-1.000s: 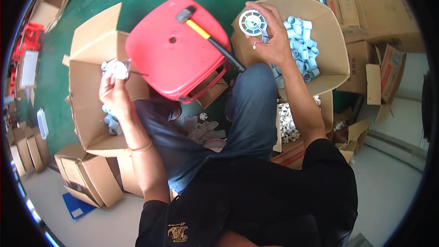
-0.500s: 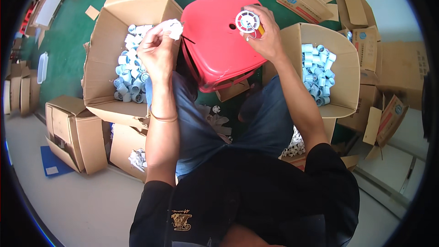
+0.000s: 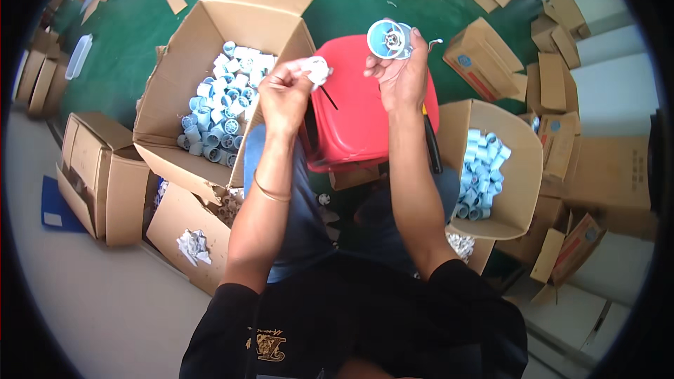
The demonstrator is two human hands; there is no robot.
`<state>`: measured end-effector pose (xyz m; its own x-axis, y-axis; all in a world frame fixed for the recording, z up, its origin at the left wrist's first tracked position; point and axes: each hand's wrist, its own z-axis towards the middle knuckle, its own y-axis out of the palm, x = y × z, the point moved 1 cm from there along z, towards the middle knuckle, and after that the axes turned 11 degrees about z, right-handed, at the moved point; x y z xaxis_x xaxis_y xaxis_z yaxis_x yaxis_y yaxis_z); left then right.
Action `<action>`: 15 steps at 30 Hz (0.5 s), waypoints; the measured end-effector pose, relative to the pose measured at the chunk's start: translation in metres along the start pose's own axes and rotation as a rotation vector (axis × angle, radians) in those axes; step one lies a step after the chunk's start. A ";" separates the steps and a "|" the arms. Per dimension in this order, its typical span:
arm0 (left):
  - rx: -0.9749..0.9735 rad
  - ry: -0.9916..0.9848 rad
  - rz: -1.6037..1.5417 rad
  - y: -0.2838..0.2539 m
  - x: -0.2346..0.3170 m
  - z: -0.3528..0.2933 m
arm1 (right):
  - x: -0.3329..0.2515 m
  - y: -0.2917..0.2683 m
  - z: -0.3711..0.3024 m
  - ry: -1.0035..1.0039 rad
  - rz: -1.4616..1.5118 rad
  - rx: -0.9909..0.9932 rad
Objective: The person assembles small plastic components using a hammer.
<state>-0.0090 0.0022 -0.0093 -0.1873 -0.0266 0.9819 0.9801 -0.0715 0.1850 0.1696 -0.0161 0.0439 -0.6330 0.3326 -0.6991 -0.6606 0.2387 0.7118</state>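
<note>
My left hand (image 3: 284,98) pinches a small white plastic piece (image 3: 317,70) between thumb and fingers, above the left side of a red stool (image 3: 354,109). A thin black rod (image 3: 329,97) shows just below the piece; whether they join, I cannot tell. Over the stool's far edge, my right hand (image 3: 404,81) is closed round a light blue plastic cup (image 3: 388,38) with spokes inside, its round opening facing me. Something pale and thin (image 3: 436,42) sticks out beyond the thumb. Beside the right wrist shows a black and yellow handle (image 3: 432,144); what holds it is hidden.
A big carton (image 3: 165,109) with many light blue cups stands at left, a smaller carton (image 3: 516,196) of them at right. White scraps (image 3: 194,245) lie on a cardboard flap. More cartons (image 3: 484,56) stand on the green floor, and a blue folder (image 3: 56,207) lies at far left.
The view has shifted. My right hand has turned over, so the cup's inside faces me instead of a white spoked end. The left hand still holds the white piece, now closer to the right hand.
</note>
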 end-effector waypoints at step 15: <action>-0.019 -0.127 0.071 -0.009 -0.012 -0.008 | 0.051 0.138 0.040 -0.415 -1.396 -0.582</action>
<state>-0.0156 -0.0049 -0.0233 -0.1069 0.0946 0.9898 0.9890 -0.0925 0.1157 0.0623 0.0702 0.1087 0.6746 0.3997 -0.6206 -0.7281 0.2217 -0.6486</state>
